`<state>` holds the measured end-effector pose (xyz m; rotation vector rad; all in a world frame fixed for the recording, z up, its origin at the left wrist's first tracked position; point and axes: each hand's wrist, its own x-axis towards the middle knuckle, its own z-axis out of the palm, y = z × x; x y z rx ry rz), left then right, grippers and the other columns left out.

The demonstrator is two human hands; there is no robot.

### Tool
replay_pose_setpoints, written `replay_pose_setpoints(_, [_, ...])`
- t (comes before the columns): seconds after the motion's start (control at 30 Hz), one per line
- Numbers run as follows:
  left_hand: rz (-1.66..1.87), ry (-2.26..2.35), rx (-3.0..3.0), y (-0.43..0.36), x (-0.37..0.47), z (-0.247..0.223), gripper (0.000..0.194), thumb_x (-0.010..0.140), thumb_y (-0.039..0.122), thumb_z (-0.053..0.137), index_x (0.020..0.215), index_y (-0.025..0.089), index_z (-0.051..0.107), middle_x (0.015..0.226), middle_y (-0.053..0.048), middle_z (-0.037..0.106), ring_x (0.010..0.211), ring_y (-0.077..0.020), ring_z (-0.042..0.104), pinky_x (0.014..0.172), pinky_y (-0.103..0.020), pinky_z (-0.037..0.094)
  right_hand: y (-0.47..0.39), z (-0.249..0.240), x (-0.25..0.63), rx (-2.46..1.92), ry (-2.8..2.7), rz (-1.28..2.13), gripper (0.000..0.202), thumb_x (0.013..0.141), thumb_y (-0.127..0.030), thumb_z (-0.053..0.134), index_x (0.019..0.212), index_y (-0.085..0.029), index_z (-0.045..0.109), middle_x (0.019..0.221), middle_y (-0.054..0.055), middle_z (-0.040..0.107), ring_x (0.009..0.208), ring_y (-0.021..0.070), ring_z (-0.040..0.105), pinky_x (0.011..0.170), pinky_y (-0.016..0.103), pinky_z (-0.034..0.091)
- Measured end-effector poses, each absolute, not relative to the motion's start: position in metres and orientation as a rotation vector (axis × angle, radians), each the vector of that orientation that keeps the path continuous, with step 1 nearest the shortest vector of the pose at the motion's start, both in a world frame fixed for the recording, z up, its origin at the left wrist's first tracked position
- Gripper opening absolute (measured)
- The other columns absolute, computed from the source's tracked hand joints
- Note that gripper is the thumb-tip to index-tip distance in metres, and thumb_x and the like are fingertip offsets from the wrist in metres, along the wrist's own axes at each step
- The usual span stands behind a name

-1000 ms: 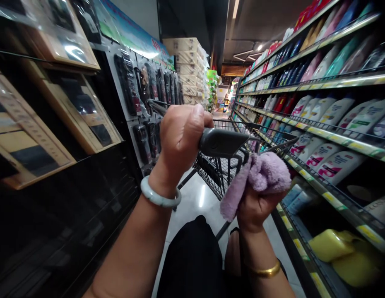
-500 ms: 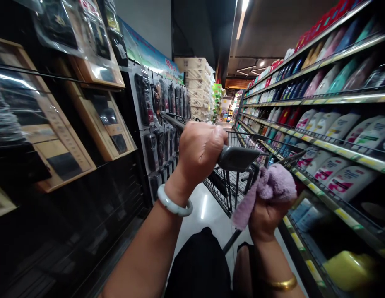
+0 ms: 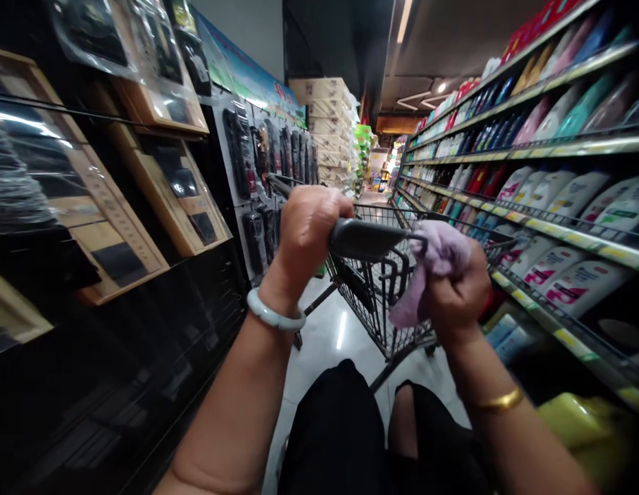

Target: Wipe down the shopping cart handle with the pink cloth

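My left hand (image 3: 310,223), with a pale bangle at its wrist, is wrapped round the dark handle (image 3: 368,239) of a shopping cart. Bunched in the closed fingers of my right hand (image 3: 456,295) is a purple cloth (image 3: 427,268), one end hanging down. The cloth lies against the right end of the handle; whether that hand also touches the cart is hidden. Beyond the handle is the black wire basket (image 3: 368,295) of the cart.
Shelves of bottles (image 3: 561,199) line the right side. On the left are boxed goods (image 3: 165,185) and hanging packages (image 3: 240,155) on a dark rack. Stacked packs (image 3: 327,130) stand farther along. Pale floor (image 3: 324,350) shows under the cart.
My right hand has risen with the cloth, up to the handle's end. My left hand and the handle have shifted left and slightly up in view. More of the basket shows.
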<state>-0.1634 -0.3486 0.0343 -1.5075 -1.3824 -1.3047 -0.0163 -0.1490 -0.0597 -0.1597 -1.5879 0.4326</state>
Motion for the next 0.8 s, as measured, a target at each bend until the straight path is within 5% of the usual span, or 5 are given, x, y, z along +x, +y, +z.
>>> replay_pose_setpoints(0.23, [-1.572, -1.131, -1.754, -0.343, -0.214, 0.036, 0.059, 0.103, 0.066, 0.044, 0.062, 0.024, 0.054, 0.061, -0.002, 0.052, 0.062, -0.0162, 0.044, 0.062, -0.042, 0.036, -0.071, -0.014, -0.011, -0.398, -2.014, 0.804, 0.028, 0.073, -0.024, 0.059, 0.096, -0.018, 0.075, 0.094, 0.007, 0.076, 0.085, 0.0203, 0.067, 0.080, 0.033, 0.052])
replay_pose_setpoints(0.4, [-1.404, -1.220, -1.780, -0.349, -0.248, 0.038, 0.056, 0.103, 0.067, 0.045, 0.065, 0.027, 0.049, 0.060, -0.002, 0.048, 0.063, -0.0167, 0.039, 0.060, -0.044, 0.032, -0.093, 0.013, -0.019, -0.318, -2.194, 1.219, 0.021, 0.079, -0.036, 0.066, 0.084, -0.016, 0.071, 0.076, 0.003, 0.069, 0.068, 0.0140, 0.057, 0.063, 0.027, 0.045])
replay_pose_setpoints(0.57, [-1.465, -1.439, -1.813, -0.364, -0.243, 0.048, 0.061, 0.099, 0.075, 0.045, 0.062, 0.027, 0.053, 0.056, -0.003, 0.049, 0.062, -0.0166, 0.038, 0.058, -0.046, 0.032, -0.103, 0.015, -0.034, -0.343, -2.422, 0.976, 0.049, 0.090, -0.063, 0.067, 0.068, -0.019, 0.064, 0.055, -0.002, 0.054, 0.056, 0.0120, 0.048, 0.055, 0.027, 0.040])
replay_pose_setpoints(0.8, [-1.269, -1.614, -1.848, -0.379, -0.236, 0.061, 0.063, 0.094, 0.081, 0.051, 0.065, 0.026, 0.063, 0.065, 0.000, 0.061, 0.070, -0.0150, 0.043, 0.065, -0.044, 0.040, -0.069, 0.019, -0.048, -0.589, -2.532, 0.669, 0.045, 0.085, -0.058, 0.079, 0.064, -0.020, 0.064, 0.052, -0.002, 0.050, 0.062, 0.0167, 0.057, 0.064, 0.032, 0.047])
